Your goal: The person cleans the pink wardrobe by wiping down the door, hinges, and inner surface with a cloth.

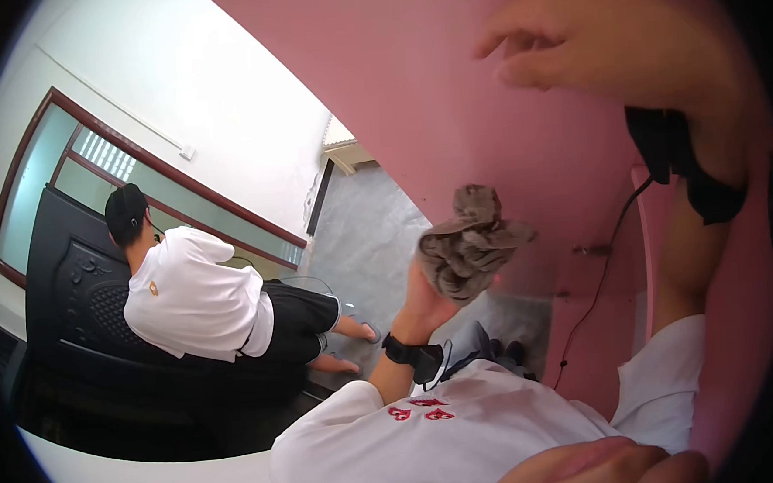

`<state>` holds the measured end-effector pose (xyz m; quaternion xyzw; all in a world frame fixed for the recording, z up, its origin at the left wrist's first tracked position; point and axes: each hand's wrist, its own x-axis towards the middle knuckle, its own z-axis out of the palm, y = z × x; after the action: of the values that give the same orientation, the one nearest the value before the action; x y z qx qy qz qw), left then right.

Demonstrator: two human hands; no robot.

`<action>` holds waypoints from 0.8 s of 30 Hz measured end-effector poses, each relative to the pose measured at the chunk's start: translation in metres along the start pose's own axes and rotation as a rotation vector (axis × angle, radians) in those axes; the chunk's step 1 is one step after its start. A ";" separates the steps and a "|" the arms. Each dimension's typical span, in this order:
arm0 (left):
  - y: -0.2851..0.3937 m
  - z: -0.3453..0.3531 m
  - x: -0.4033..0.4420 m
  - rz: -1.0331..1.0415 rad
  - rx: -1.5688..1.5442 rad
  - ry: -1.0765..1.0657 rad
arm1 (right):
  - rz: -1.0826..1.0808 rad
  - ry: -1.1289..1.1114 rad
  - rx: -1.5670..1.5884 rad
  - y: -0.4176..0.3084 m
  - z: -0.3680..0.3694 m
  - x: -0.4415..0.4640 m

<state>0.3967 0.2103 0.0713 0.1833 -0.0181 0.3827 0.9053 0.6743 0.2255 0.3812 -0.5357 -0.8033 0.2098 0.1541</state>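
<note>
Left hand [433,296]: grip closed around a bunched grey-brown cloth [467,253]. Right hand [599,47]: grip slack and empty, fingers loosely curled, near a pink surface [395,75].

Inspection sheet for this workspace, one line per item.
Surface: large pink panel.
Job's things: one crumpled grey-brown cloth.
Clutter: nothing seen.
Hands: left hand holds the cloth, fingers mostly hidden; right hand raised at the panel, fingers loosely bent, nothing seen in it, contact unclear.
Cables: dark cable running down from the right black wrist strap.
Surroundings: another person in a white shirt, beside a carved black panel; grey floor.
</note>
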 end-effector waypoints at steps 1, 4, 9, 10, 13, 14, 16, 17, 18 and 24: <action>0.006 0.002 -0.002 0.005 -0.010 -0.002 | 0.002 -0.009 -0.007 -0.004 0.002 0.000; 0.019 0.044 -0.017 0.209 0.565 0.334 | -0.201 0.024 -0.105 -0.023 0.008 -0.006; 0.017 0.080 -0.034 0.483 0.704 0.449 | -0.364 0.089 -0.123 -0.026 0.028 -0.002; 0.014 0.084 -0.037 0.535 0.719 0.434 | -0.357 0.095 -0.186 -0.027 0.034 0.001; 0.018 0.084 -0.035 0.640 0.857 0.389 | -0.425 -0.088 -0.187 -0.038 0.062 0.023; 0.024 0.082 -0.036 0.652 1.065 0.372 | -0.480 -0.131 -0.170 -0.037 0.082 0.036; 0.042 0.085 -0.032 0.780 1.494 0.281 | -0.532 -0.176 -0.150 -0.045 0.100 0.050; 0.049 0.085 -0.027 0.770 1.494 0.293 | -0.386 -0.308 0.097 -0.053 0.106 0.053; 0.057 0.086 -0.022 0.891 1.492 0.265 | -0.232 -0.439 0.342 -0.056 0.111 0.055; 0.103 0.108 0.019 1.316 1.675 0.232 | -0.608 0.079 0.413 -0.041 0.146 0.104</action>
<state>0.3498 0.2512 0.2082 0.6629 0.2411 0.7013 0.1033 0.5328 0.2830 0.2779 -0.2378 -0.8601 0.2911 0.3450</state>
